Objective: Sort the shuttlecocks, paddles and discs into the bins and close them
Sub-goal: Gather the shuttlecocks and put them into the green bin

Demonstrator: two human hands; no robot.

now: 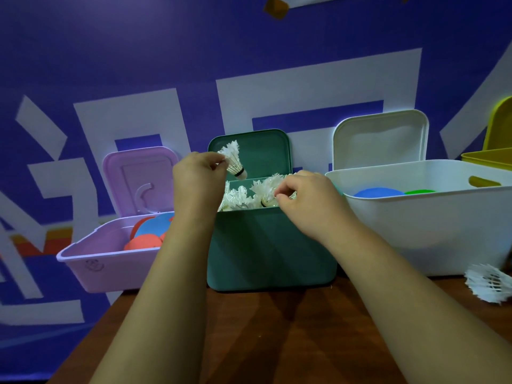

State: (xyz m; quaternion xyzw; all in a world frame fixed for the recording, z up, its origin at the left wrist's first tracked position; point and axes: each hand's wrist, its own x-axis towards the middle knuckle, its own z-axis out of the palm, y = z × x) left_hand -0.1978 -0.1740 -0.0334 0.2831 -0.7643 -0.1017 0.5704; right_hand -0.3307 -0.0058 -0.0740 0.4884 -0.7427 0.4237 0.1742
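In the middle, the left hand [199, 176] pinches a top shuttlecock [235, 159] by its feathers over the open green bin [271, 245], and the right hand [303, 199] pinches a second shuttlecock [265, 191] inside, probably to tuck both in.

Dark wood-grain bench [277, 342] beneath the left hand [194, 181] and right hand [307, 203], blue wall banner [166, 51] with large white strokes behind both, orange stripes [36, 245] low left of the left hand, dim light.

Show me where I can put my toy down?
The table is bare in front of the green bin, and before the white bin up to the loose shuttlecock. Crowded: the green bin's top, with left hand, right hand and shuttlecocks.
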